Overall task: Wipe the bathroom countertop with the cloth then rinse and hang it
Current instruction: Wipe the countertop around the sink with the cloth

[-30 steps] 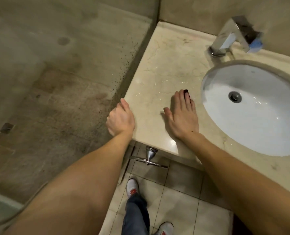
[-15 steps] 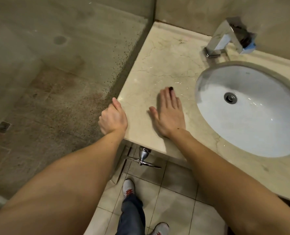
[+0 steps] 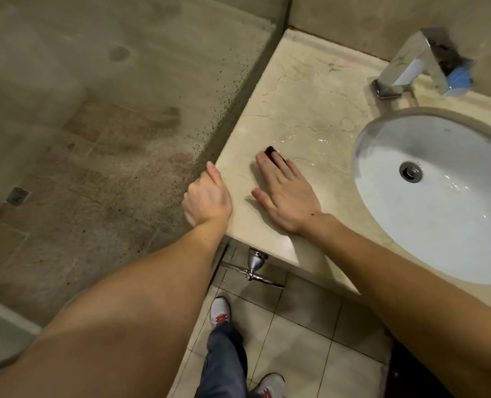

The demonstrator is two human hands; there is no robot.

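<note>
My right hand lies flat, fingers together, on the beige marble countertop left of the sink. A small dark piece of cloth peeks out under its fingertips; the rest is hidden beneath the hand. A wet sheen shows on the stone just beyond the fingers. My left hand is curled over the countertop's left edge, thumb on top.
A white oval sink is set in the counter on the right, with a chrome faucet and something blue behind it. A spotted glass shower panel adjoins the counter's left edge. A chrome valve sits under the counter above the tiled floor.
My right hand has slid left across the counter, away from the sink and toward the left edge. My left hand has stayed on the edge.
</note>
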